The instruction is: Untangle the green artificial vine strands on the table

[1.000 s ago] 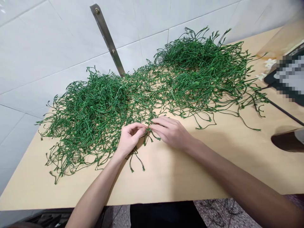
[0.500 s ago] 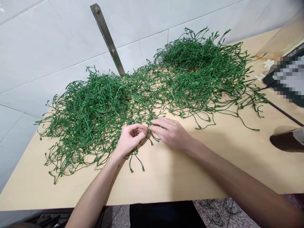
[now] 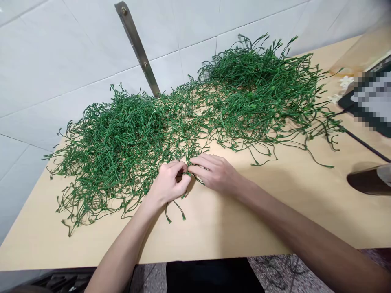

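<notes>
Both hands meet at the near fringe of a wide tangle of thin green stems (image 3: 171, 122) spread across a pale wooden table (image 3: 232, 219). The left hand (image 3: 169, 183) is curled, its fingertips pinched on a small sprig (image 3: 180, 173) at the edge of the heap, and a few loose strands with little knobbed ends (image 3: 175, 209) trail out beneath it toward the person. The right hand (image 3: 215, 173) lies just beside it, fingers extended and drawn together so that their tips touch the same sprig; the two sets of fingertips are touching or nearly so (the exact grip between them is too small to make out). The heap runs along the back of the table against a white tiled wall (image 3: 61, 61), where a slanted metal bracket (image 3: 137, 49) comes down behind the stems. In front of the hands the tabletop is bare up to its near edge (image 3: 214, 254), and there is more bare wood to the right of the right forearm. At the far right lie a black cable (image 3: 366, 144), a dark object with a blurred patch (image 3: 371, 101), and a dark rounded thing (image 3: 369, 181) cut off by the frame.
</notes>
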Available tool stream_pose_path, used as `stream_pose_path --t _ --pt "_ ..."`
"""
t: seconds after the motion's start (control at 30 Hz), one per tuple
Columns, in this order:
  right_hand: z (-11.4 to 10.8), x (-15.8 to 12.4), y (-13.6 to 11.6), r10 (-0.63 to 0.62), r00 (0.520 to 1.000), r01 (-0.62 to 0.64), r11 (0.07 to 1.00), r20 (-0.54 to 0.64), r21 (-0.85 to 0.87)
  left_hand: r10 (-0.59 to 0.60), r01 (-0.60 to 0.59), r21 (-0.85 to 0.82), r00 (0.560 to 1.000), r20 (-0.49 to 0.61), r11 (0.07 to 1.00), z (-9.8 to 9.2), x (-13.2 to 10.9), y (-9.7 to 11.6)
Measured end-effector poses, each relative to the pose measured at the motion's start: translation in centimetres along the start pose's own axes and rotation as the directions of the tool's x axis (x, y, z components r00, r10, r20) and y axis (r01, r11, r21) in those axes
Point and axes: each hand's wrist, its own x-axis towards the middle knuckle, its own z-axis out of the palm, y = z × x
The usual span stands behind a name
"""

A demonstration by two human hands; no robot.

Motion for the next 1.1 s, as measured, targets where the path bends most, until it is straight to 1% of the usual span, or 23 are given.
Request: stream_pose_path --t 0.1,0.17,0.3,0.4,0.6,0.77,0.9,0.97,1.1 --pt "0.0 0.0 0.0 -0.014 1.000 0.014 1.000 -0.004 -0.002 0.022 -0.022 0.006 1.000 -0.008 1.000 0.1 0.0 0.0" --pt "-0.1 0.1 -0.1 -0.026 1.000 0.026 1.000 -0.010 0.002 0.019 -0.020 -0.025 0.999 -0.028 0.999 0.2 0.1 0.0" --pt "-0.1 0.2 -0.2 -0.035 0.999 0.035 0.999 -0.008 -0.006 -0.045 0.038 -0.127 0.998 -0.049 0.991 0.2 0.2 0.0" --pt "-0.1 0.2 -0.2 -0.034 0.999 0.034 0.999 0.004 -0.021 -0.082 0.072 -0.169 0.995 -0.053 0.983 0.2 0.3 0.2" --pt "0.0 0.3 -0.4 -0.039 0.999 0.039 0.999 0.012 -0.031 -0.109 0.098 -0.195 0.993 -0.050 0.976 0.3 0.3 0.2" --pt "-0.1 0.4 -0.4 -0.034 0.999 0.035 0.999 0.011 -0.038 -0.105 0.094 -0.217 0.994 -0.042 0.972 0.5 0.0 -0.4" --pt "-0.6 0.2 0.0 0.010 0.999 -0.012 0.999 -0.031 -0.048 -0.146 0.127 -0.285 0.988 -0.045 0.950 0.4 -0.1 -1.0" --pt "-0.7 0.1 0.3 0.043 0.998 -0.045 0.998 -0.053 -0.033 -0.157 0.136 -0.270 0.986 -0.060 0.953 0.2 -0.1 -1.1" --pt "-0.5 -0.1 0.5 0.092 0.992 -0.094 0.995 -0.090 -0.015 -0.142 0.122 -0.234 0.987 -0.074 0.965 0.0 0.0 -0.9"
